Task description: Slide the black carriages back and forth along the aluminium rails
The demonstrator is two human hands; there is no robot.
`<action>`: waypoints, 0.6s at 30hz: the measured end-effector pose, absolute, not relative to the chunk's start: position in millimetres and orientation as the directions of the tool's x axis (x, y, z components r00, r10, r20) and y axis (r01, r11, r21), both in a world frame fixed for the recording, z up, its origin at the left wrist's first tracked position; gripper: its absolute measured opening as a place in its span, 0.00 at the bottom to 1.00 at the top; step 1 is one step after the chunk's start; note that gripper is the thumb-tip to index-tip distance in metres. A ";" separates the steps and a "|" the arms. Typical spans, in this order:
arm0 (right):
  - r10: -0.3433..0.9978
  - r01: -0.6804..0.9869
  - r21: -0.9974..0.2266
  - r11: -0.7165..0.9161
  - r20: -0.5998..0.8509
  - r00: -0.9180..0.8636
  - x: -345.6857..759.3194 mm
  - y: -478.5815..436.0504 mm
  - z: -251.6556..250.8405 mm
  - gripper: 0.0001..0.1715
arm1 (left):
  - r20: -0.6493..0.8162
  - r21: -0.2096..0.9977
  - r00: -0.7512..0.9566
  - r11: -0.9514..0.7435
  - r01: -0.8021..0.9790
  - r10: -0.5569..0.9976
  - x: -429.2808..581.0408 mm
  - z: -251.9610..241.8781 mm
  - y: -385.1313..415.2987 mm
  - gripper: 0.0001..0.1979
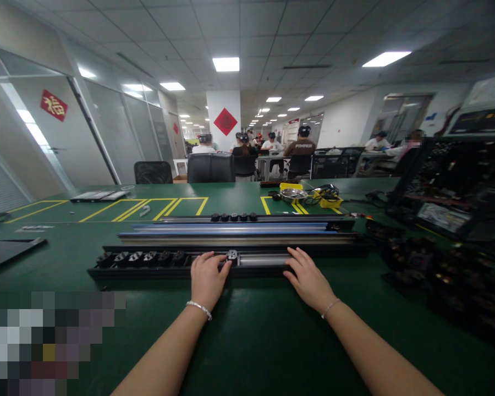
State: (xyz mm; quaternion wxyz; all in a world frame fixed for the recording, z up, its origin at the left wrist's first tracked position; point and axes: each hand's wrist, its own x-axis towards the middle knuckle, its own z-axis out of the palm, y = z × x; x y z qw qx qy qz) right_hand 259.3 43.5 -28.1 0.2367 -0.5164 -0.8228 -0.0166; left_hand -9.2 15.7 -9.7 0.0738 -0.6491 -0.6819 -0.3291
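Observation:
A long black channel (148, 270) lies across the green table in front of me. Several black round pieces (136, 257) sit in a row in its left part. My left hand (208, 278) is at the middle of the channel, thumb and index finger closed against a black round cap (231, 256). To the right of that cap runs a silver tube (264, 259), lying along the channel. My right hand (309, 278) is at the tube's right end, fingers over the far side and thumb at the front. Its fingertips partly hide that end.
Behind the channel lie a blue strip (231, 227) and a rail with several round pieces (234, 217). A metal bowl (293, 194) and a yellow tool (330, 201) stand farther back. Dark parts (429, 258) crowd the right side; a dark panel (12, 254) lies left. People sit beyond.

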 end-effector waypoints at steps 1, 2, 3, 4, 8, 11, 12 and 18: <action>0.841 0.858 -0.214 0.466 0.409 -0.355 259.2 43.5 -28.1 0.13 | 0.528 0.352 -0.146 -0.059 0.934 0.836 -9.0 -9.6 15.6 0.14; 0.840 0.858 -0.213 0.467 0.411 -0.355 259.1 43.4 -28.1 0.13 | 0.527 0.351 -0.143 -0.061 0.934 0.838 -8.8 -9.6 15.5 0.14; 0.838 0.858 -0.212 0.468 0.414 -0.355 259.0 43.3 -28.1 0.13 | 0.526 0.350 -0.139 -0.065 0.935 0.839 -8.7 -9.6 15.4 0.14; 0.838 0.858 -0.211 0.468 0.415 -0.354 258.9 43.1 -28.1 0.13 | 0.525 0.350 -0.133 -0.071 0.934 0.841 -8.5 -9.6 15.3 0.14; 0.837 0.859 -0.207 0.468 0.416 -0.356 258.9 43.1 -28.5 0.14 | 0.528 0.350 -0.098 -0.112 0.930 0.844 -7.8 -9.5 14.8 0.14; 0.830 0.854 -0.209 0.477 0.428 -0.358 259.2 43.4 -28.7 0.14 | 0.525 0.353 -0.075 -0.137 0.925 0.848 -7.4 -8.9 14.5 0.14; 0.828 0.853 -0.209 0.478 0.430 -0.359 259.2 43.4 -28.7 0.14 | 0.524 0.354 -0.069 -0.143 0.924 0.849 -7.3 -8.7 14.4 0.14; 0.828 0.851 -0.212 0.481 0.428 -0.362 259.1 43.0 -28.0 0.13 | 0.518 0.358 -0.045 -0.169 0.918 0.854 -6.0 -6.8 13.3 0.15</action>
